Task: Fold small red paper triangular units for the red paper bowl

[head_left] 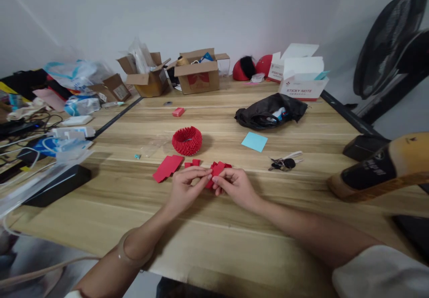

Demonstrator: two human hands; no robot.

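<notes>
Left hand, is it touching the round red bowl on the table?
Apart. The head view shows bare tabletop between the left hand and the red bowl, which sits farther from the person.

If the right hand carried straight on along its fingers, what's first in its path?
Past the red paper it touches, probably the left hand, roughly opposite; exact depth is unclear from this view.
</notes>
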